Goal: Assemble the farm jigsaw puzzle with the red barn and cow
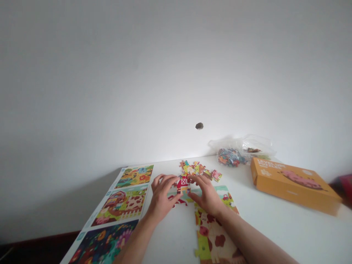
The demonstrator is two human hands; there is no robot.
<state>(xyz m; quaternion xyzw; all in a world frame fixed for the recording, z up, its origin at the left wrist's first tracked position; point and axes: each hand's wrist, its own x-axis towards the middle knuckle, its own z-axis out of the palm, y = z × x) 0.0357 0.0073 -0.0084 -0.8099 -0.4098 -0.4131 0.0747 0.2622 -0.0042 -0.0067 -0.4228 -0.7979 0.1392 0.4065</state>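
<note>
Head view. Barn pieces (pixel 183 185) at centre of the table (pixel 291 234), flat, between both hands and partly under the fingers (red walls, white crossed door facing up). Long axis of this joined group roughly crosswise to the view, running left to right along a pale green strip.

Left hand (pixel 162 196): palm down, partly open, fingers curved and spread, fingertips at the left side of the barn pieces. Right hand (pixel 205 196): palm down, partly open, fingers reaching leftward, tips on the upper right of the same pieces. Fingertips of the two hands near each other, not quite meeting. Pinch on any single piece: cannot tell (edges hidden by fingers).

Cow-patterned section (pixel 213 234) flat below the right hand, long axis pointing away from the body. Loose pieces (pixel 198 168) in a rough row just beyond the hands. Picture sheet (pixel 121 205) along the left, three scenes stacked lengthwise. Clear bag (pixel 242 148) holding more pieces at the back, by the wall (pixel 176 73). Orange box (pixel 294 185) at right, pig on lid, set at a slant.
</note>
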